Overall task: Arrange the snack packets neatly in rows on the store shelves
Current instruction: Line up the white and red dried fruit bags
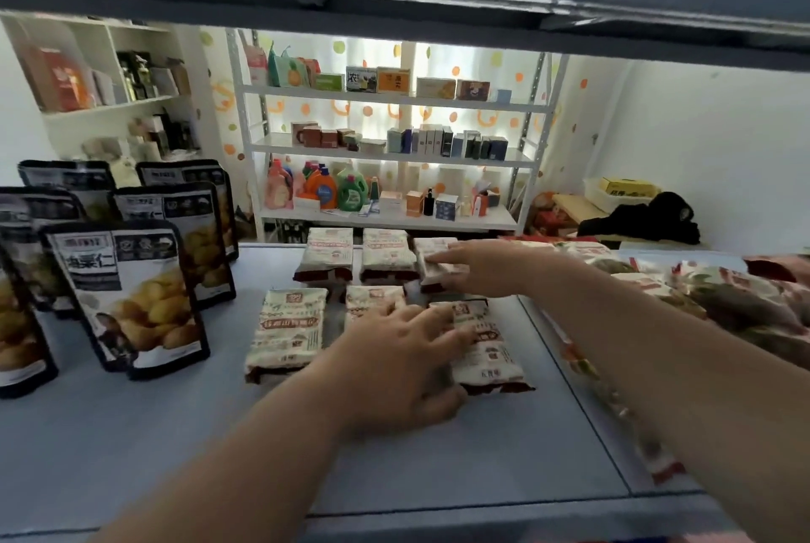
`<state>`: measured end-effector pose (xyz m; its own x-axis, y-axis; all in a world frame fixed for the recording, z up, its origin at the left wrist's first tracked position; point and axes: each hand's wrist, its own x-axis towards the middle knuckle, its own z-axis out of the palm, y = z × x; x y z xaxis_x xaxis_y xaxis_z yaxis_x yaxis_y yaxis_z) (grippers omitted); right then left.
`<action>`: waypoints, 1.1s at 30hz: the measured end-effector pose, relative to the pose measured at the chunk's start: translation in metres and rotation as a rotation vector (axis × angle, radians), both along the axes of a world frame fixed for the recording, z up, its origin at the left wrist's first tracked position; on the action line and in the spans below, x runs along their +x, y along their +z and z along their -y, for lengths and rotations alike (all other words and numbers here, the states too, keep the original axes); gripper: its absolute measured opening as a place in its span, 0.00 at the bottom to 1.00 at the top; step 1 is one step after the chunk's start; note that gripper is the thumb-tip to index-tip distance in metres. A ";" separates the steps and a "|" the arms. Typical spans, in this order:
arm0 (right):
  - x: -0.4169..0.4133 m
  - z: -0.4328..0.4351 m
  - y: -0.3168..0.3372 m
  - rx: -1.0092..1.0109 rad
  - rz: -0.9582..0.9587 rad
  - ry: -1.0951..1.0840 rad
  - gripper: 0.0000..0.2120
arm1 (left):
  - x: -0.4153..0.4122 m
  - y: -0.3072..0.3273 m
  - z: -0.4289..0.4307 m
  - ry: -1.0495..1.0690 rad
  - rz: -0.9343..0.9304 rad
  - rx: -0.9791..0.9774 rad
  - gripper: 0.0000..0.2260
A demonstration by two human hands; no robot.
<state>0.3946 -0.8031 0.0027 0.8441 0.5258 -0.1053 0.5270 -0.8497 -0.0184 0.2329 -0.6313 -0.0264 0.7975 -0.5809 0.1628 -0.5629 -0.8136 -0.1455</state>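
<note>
**SHELF STATUS: CREAM PACKETS IN TWO ROWS**

Six flat, rectangular cream packets [287, 334] of glossy film with dark red bottom edges lie on the smooth blue-grey shelf [131, 433], in two rows of three. The left hand [403, 367] rests on the front middle packet, fingers spread and relaxed, tips reaching the front right one. The right hand [477, 268] lays straight fingers on the back right packet. Six upright, glossy black pouches [127, 297] with rounded corners stand at left. A blurred pile [701, 301] of packets lies at right.
</note>
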 end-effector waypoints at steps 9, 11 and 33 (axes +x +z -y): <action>0.022 0.000 -0.012 0.091 0.038 -0.047 0.23 | 0.000 -0.010 0.001 0.034 0.061 -0.021 0.30; 0.017 0.006 -0.007 0.099 0.004 -0.039 0.26 | -0.001 -0.009 0.002 0.031 0.062 -0.033 0.29; -0.018 0.280 0.013 0.034 0.074 0.042 0.25 | 0.060 0.034 0.217 0.108 0.010 0.042 0.16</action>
<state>0.3769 -1.0829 0.0156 0.8258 0.5634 -0.0251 0.5634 -0.8261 -0.0065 0.2930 -0.8481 0.0073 0.8543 -0.4982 0.1484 -0.4708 -0.8625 -0.1853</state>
